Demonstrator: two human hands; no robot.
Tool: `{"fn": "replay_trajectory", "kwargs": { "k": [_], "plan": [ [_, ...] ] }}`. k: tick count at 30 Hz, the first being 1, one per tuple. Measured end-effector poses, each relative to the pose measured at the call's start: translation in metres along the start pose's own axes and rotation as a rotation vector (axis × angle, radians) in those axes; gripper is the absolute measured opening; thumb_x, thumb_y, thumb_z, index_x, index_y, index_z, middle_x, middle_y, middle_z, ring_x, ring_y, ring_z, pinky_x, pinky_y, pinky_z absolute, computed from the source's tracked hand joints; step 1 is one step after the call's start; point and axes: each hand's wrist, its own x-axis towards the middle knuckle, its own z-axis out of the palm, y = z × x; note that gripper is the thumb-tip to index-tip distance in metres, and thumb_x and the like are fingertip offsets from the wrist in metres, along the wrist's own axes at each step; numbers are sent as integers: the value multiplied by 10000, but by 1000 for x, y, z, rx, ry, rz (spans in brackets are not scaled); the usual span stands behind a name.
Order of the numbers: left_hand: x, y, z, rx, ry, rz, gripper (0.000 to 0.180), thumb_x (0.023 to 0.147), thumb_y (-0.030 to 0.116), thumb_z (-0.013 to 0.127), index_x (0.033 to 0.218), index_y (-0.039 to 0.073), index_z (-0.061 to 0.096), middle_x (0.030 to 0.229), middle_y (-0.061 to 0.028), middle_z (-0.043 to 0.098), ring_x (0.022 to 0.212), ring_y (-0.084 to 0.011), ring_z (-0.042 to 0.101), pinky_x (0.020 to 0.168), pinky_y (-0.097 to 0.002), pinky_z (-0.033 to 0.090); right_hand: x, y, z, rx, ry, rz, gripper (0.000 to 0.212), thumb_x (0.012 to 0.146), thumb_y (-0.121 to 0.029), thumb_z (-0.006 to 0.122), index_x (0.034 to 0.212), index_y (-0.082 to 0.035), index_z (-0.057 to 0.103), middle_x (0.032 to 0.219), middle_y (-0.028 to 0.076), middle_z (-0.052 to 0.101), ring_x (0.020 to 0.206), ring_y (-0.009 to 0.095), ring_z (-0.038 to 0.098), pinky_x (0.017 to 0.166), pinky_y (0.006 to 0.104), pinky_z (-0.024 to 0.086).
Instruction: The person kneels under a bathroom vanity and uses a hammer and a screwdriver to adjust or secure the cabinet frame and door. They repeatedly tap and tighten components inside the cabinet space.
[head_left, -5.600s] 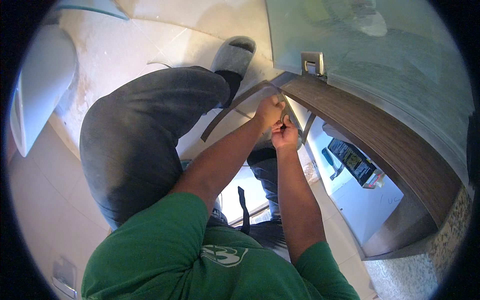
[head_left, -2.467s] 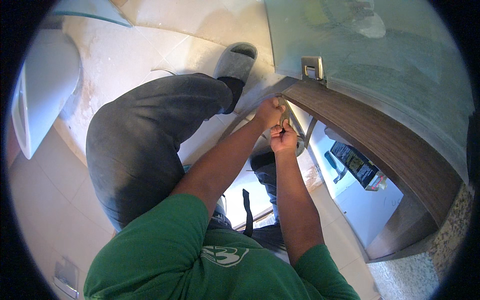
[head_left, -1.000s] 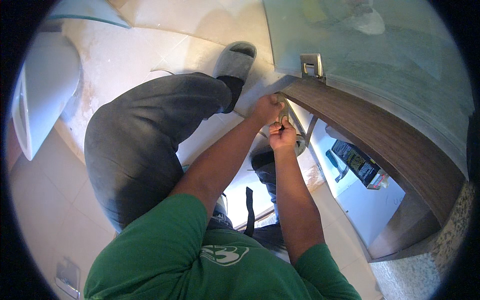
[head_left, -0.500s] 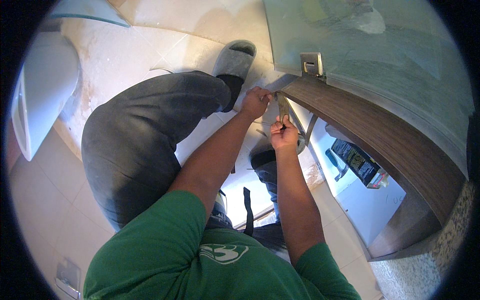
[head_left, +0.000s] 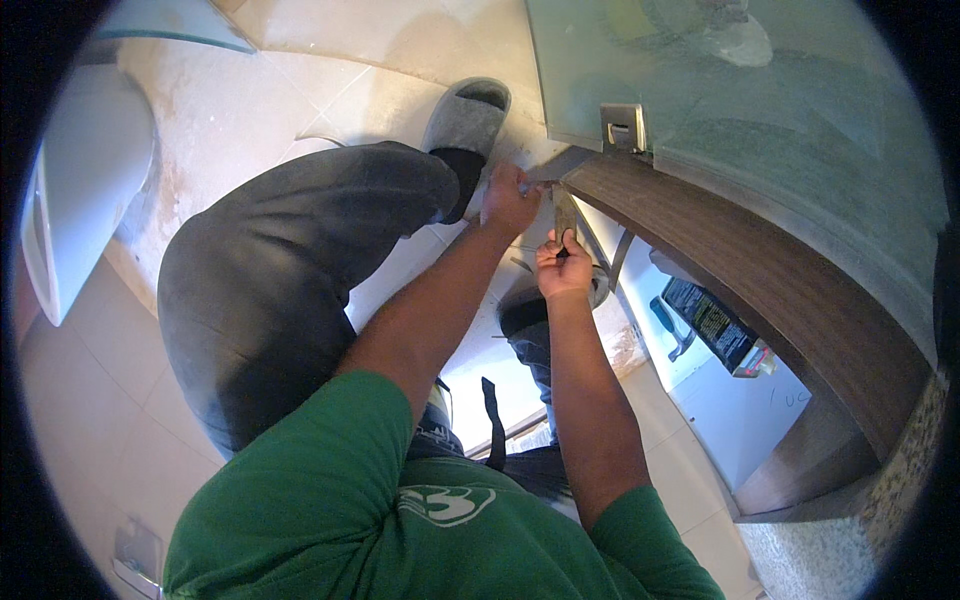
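Observation:
Crouching by a brown wood-grain cabinet panel (head_left: pixel 740 265), I have both hands close to its far end. My right hand (head_left: pixel 564 266) is closed around the near end of a narrow, flat brownish strip (head_left: pixel 565 215), thumb on top. The strip points away from me toward the panel's corner. Just left of that corner is my left hand (head_left: pixel 511 202), its fingers pinched together near the strip's far end. Whatever lies between those fingertips is too small and blurred to name.
Under the panel, a black box (head_left: pixel 712 325) and a teal-handled tool (head_left: pixel 670 322) lie on a white surface. A glass panel with a metal hinge (head_left: pixel 624 128) rises at the far right. A white toilet (head_left: pixel 95 180) stands at left. My slippered foot (head_left: pixel 468 120) rests on the tiles.
My left hand has turned slightly at the panel's corner, fingers still pinched. My right hand has shifted a little left with the strip, which now points more straight ahead.

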Motion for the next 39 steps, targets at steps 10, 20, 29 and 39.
{"fn": "replay_trajectory", "kwargs": {
  "k": [10, 20, 29, 39],
  "plan": [
    [-28, 46, 12, -315, -200, -236, 233, 950, 249, 577, 908, 22, 607, 741, -138, 623, 685, -275, 623, 662, -417, 507, 1, -10, 1, -61, -102, -11, 215, 891, -161, 708, 1044, -40, 617, 884, 89, 688, 625, 184, 602, 547, 261, 483],
    [-36, 60, 16, -430, -260, -444, 221, 985, 211, 515, 966, 1, 582, 873, -261, 641, 829, -433, 626, 780, -480, 492, 13, -7, -7, -21, -71, -7, 238, 916, -182, 680, 1098, -48, 608, 981, 94, 688, 660, 193, 629, 566, 288, 518],
    [-33, 63, 15, -149, -211, -241, 289, 979, 258, 499, 1024, -10, 596, 987, -320, 642, 979, -515, 604, 855, -550, 475, 19, -6, -17, 19, -164, 56, 270, 947, -229, 633, 1125, -27, 612, 977, 84, 683, 777, 239, 656, 627, 321, 542],
    [-27, 49, 22, -147, -162, -123, 235, 939, 219, 539, 913, -4, 609, 866, -293, 631, 831, -482, 633, 743, -529, 487, 6, 0, 16, 26, 60, -13, 178, 958, -219, 616, 1025, -56, 599, 863, 59, 660, 643, 186, 603, 517, 276, 469]
  ]
}}
